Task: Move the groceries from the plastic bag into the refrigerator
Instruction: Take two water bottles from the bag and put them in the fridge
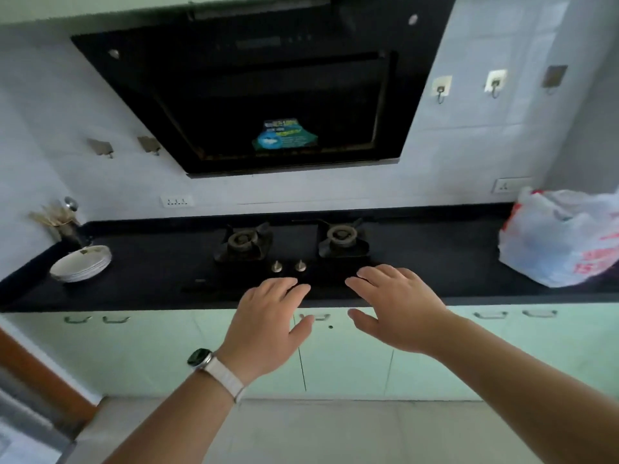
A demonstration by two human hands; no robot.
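Both hands are extended palm-down in front of the person and hold nothing. The left hand (pixel 268 316), with a watch (pixel 199 358) on its wrist, and the right hand (pixel 398 306) have their fingers spread and relaxed. They are apart from one another, over the front edge of the dark tabletop (pixel 435 256), near the knobs of the gas hob (pixel 291 252). Whether the fingertips touch the surface cannot be told. The plastic bag (pixel 562 239), white with red print, sits full and slumped at the far right end of the tabletop near the wall, well apart from both hands. Its contents are not visible, and the refrigerator is not in view. Assessment: no grocery is out of the bag, and the step in hand is reaching it. Recommended: turn right and bring both hands to the bag's mouth. Find the handles or spread the opening before lifting anything, since the film looks thin and the load is unknown. Support the bag from beneath if it is carried whole. Risk: dragging it across the hob's pan supports could snag it. A stack of plates (pixel 82 264) at the far left lies away from that route.
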